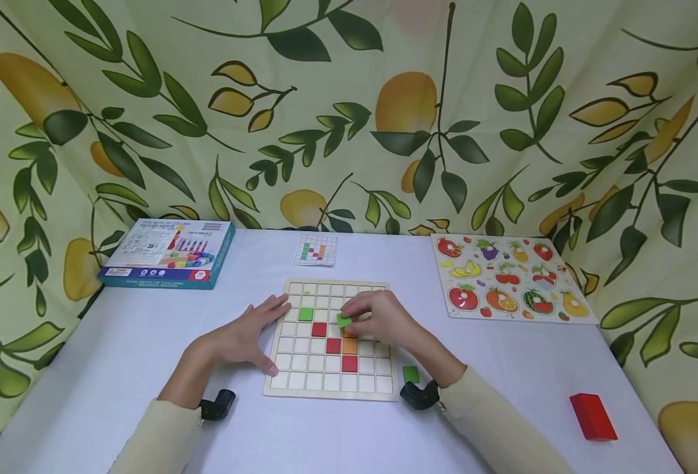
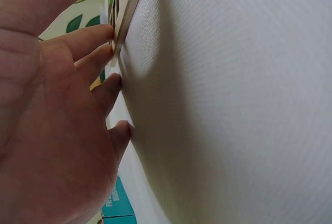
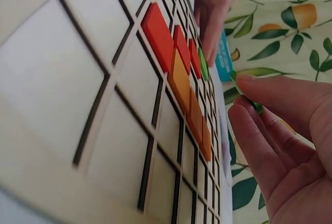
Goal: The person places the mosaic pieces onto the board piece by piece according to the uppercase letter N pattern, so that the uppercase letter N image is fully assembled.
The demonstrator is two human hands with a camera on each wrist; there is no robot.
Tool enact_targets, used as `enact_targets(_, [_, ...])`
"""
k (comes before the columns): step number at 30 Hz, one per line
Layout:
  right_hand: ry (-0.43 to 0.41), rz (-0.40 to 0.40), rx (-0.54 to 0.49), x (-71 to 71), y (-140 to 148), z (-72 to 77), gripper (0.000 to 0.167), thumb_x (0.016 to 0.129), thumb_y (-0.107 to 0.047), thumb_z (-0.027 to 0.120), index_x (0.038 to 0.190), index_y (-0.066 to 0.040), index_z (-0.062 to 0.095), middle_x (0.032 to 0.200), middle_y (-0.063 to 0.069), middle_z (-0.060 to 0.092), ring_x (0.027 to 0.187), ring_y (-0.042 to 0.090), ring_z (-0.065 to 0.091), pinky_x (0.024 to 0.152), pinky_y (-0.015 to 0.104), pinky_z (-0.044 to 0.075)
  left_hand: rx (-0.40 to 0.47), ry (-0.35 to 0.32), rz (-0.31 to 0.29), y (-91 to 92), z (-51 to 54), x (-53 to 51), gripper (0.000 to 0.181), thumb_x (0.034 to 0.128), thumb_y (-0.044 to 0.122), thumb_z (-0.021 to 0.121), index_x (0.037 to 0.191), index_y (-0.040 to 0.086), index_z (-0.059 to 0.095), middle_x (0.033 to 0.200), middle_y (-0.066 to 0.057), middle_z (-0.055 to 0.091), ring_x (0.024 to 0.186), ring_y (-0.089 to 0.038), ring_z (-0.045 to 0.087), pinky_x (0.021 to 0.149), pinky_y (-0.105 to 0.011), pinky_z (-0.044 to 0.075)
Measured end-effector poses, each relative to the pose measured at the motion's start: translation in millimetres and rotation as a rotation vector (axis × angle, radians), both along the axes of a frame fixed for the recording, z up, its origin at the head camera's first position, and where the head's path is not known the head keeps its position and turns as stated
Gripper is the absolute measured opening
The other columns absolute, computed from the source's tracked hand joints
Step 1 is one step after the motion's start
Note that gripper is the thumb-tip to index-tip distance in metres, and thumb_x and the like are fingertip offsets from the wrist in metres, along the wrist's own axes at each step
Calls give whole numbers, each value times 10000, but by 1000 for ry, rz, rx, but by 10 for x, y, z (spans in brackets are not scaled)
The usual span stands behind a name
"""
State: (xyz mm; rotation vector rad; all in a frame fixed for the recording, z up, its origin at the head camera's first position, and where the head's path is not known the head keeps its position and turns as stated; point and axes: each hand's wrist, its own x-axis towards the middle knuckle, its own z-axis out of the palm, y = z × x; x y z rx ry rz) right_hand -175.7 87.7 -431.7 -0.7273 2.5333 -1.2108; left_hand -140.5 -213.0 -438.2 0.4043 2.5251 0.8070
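A wooden grid board [image 1: 331, 388] lies mid-table, with a diagonal of red tiles [image 1: 333, 345], a green tile [image 1: 305, 314] at its upper end and orange tiles [image 3: 180, 81] in a column. My right hand [image 1: 384, 319] pinches another green tile [image 1: 344, 320] between thumb and fingers, above the board's right half. In the right wrist view that tile is mostly covered by the fingers. My left hand [image 1: 245, 334] is spread at the board's left edge, thumb and fingertips touching its rim. The left wrist view shows the fingers [image 2: 88, 42] extended against the edge.
A loose green tile [image 1: 410, 374] lies right of the board, by the right wrist. Behind the board is a printed pattern card [image 1: 315, 250]. A boxed set [image 1: 168, 253] sits back left, a fruit puzzle board [image 1: 511, 280] back right, a red block [image 1: 593, 417] front right.
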Motion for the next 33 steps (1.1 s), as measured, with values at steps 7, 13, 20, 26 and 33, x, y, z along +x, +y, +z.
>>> enact_targets(7, [-11, 62, -23, 26, -234, -12, 184, 829, -126, 846, 1009, -154, 825, 1089, -14, 780, 888, 58, 693, 789, 155, 585, 3, -7, -6, -13, 19, 8, 1223, 631, 389, 959, 1617, 114, 290, 1747, -56, 132, 1624, -372, 24, 1287, -667, 30])
enact_targets(13, [-1, 99, -29, 38, -410, 14, 175, 839, -119, 836, 1006, -169, 820, 1047, -34, 787, 860, 35, 691, 784, 166, 580, 1, -21, 2, -5, 50, 12, 1226, 630, 385, 959, 1621, 126, 285, 1748, -58, 123, 1620, -388, 17, 1272, -696, 48])
enact_targets(20, [19, 113, 0, -13, -573, 31, 159, 820, -174, 861, 975, -170, 821, 981, -52, 793, 853, 26, 675, 808, 199, 558, 4, -24, 5, -12, 63, 13, 1224, 630, 378, 961, 1621, 127, 286, 1749, -57, 118, 1619, -392, 15, 1269, -701, 45])
enact_targets(26, [70, 98, 76, -23, -621, 3, 157, 825, -232, 862, 973, -197, 826, 995, -67, 784, 820, 42, 616, 746, 187, 508, -4, -17, 2, -16, 59, -14, 1214, 636, 386, 958, 1619, 132, 292, 1749, -47, 123, 1621, -385, 18, 1268, -704, 45])
enact_targets(33, [96, 83, 135, 13, -641, -76, 146, 833, -250, 855, 970, -208, 829, 1045, -64, 785, 900, 66, 648, 794, 220, 516, 3, -17, -5, -22, 30, -4, 1208, 636, 381, 958, 1615, 118, 300, 1747, -58, 128, 1624, -374, 23, 1284, -675, 31])
